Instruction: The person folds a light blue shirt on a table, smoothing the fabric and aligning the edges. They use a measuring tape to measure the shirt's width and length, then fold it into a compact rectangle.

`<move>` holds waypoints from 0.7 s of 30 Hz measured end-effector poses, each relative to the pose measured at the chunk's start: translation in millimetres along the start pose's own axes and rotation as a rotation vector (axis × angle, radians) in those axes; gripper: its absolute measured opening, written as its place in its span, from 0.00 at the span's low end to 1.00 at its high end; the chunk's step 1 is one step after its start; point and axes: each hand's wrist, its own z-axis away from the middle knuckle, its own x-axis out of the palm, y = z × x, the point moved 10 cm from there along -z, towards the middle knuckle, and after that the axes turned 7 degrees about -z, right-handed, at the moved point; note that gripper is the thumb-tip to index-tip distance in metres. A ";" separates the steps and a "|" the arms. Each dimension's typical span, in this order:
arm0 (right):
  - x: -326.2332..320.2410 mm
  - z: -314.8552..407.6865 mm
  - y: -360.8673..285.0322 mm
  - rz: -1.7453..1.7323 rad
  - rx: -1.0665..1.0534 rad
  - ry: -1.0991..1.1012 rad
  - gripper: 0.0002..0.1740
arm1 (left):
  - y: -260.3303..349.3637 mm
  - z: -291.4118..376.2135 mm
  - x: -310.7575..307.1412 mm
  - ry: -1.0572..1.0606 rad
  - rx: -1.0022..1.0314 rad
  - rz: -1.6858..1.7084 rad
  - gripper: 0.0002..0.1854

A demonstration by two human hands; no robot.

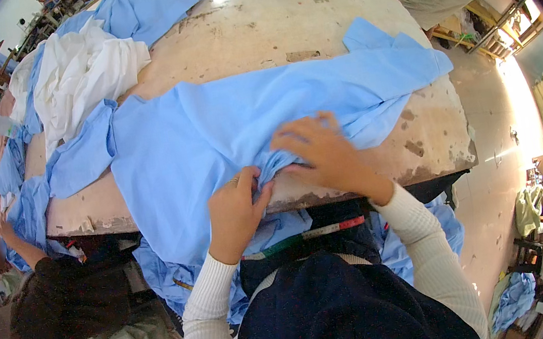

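A light blue cloth garment (pixel 184 129) lies across the worn work table (pixel 283 24), part of it hanging over the near edge. My left hand (pixel 236 215) pinches a gathered bunch of its near edge between thumb and fingers, and a ring shows on one finger. Just to the right, my right hand (pixel 318 155) is at the same bunch, its fingers blurred; whether they grip the cloth cannot be made out. A tape measure (pixel 333 228) with green, white and red sections lies across my front, below the table edge.
White cloth (pixel 84 76) and more blue cloth (pixel 142 6) are heaped at the table's far left. A co-worker in dark clothing (pixel 73 303) is at the left, one hand on blue cloth. More blue fabric (pixel 280 232) lies under the table edge. Floor runs along the right side.
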 end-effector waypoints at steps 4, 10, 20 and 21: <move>-63.6 44.7 98.0 0.226 0.450 -0.067 0.44 | 4.4 3.1 -8.0 0.110 0.107 0.001 0.10; -29.7 -55.8 189.6 0.504 0.393 -0.630 0.12 | 27.3 -9.3 9.3 0.002 0.129 0.023 0.10; -100.8 -119.9 -71.5 -0.618 -0.221 0.321 0.31 | -96.1 -25.5 -95.7 0.639 -0.334 1.011 0.10; -70.0 -110.0 -61.5 -0.680 -0.084 0.067 0.31 | -99.3 -40.0 -112.9 0.715 -0.316 1.193 0.10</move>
